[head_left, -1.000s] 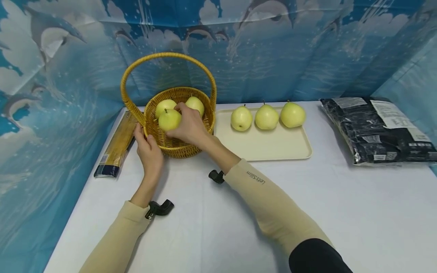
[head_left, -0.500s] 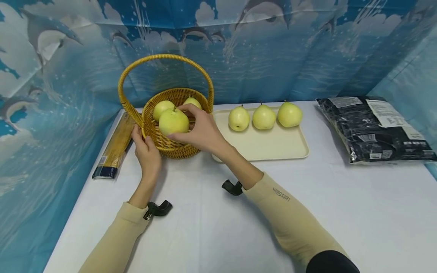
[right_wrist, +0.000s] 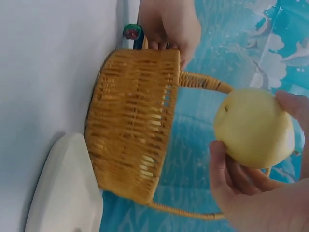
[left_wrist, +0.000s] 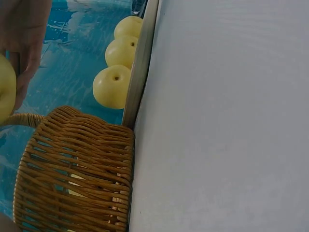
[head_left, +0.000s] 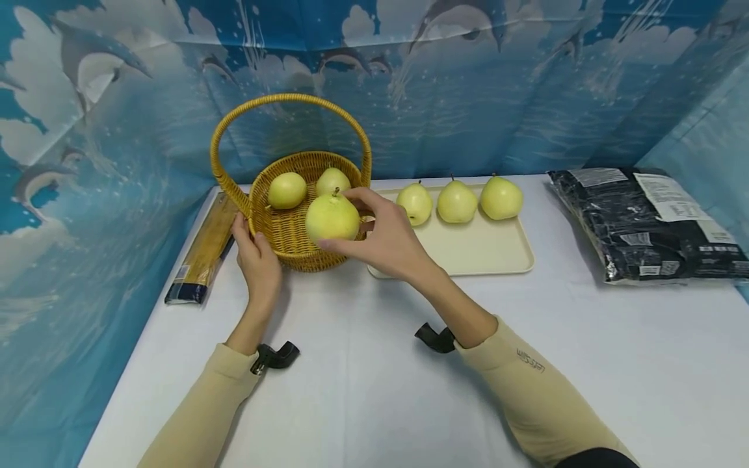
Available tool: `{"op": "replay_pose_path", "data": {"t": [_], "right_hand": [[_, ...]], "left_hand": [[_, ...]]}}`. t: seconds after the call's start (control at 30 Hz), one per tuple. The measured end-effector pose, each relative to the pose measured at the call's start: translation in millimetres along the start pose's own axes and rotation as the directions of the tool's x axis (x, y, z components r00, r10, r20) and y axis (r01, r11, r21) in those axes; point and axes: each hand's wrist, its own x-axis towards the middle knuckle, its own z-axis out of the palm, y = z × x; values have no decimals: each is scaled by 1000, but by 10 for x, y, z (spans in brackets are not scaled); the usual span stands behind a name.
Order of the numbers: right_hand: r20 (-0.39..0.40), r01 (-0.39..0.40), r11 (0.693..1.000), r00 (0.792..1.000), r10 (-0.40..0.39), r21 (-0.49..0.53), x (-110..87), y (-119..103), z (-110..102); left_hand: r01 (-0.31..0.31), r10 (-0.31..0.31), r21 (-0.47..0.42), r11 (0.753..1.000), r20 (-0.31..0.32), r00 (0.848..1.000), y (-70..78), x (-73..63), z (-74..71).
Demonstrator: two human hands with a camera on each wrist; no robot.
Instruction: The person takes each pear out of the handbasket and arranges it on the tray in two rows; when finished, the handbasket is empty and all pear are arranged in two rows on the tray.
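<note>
In the head view my right hand (head_left: 389,235) holds a pale yellow-green pear (head_left: 332,218) between thumb and fingers, above the right front part of the wicker basket (head_left: 289,235). The pear's stem points up. In the right wrist view, the held pear (right_wrist: 253,128) is apart from the basket wall. My left hand (head_left: 258,266) grips the basket's left side near the handle base; some of its fingers are hidden. Inside the basket lie two pears, one at the left (head_left: 287,190) and one at the back right (head_left: 333,182).
Right of the basket, a cream tray (head_left: 456,253) bears three pears in a row along its back. A long package of yellow strands (head_left: 201,250) lies at the left. A black plastic parcel (head_left: 649,224) lies far right. Blue dolphin-print cloth (head_left: 468,117) hangs behind.
My right hand has lifted the pear out of the basket's inside and moved right, towards the camera. My left hand stays at the basket's left side.
</note>
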Motion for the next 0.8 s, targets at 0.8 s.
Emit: {"op": "replay_pose_path", "data": {"t": [0.8], "right_hand": [[129, -455, 862, 863, 489, -224, -70, 460, -598]], "left_hand": [[-12, 11, 43, 999, 4, 1000, -380, 127, -17]]}}
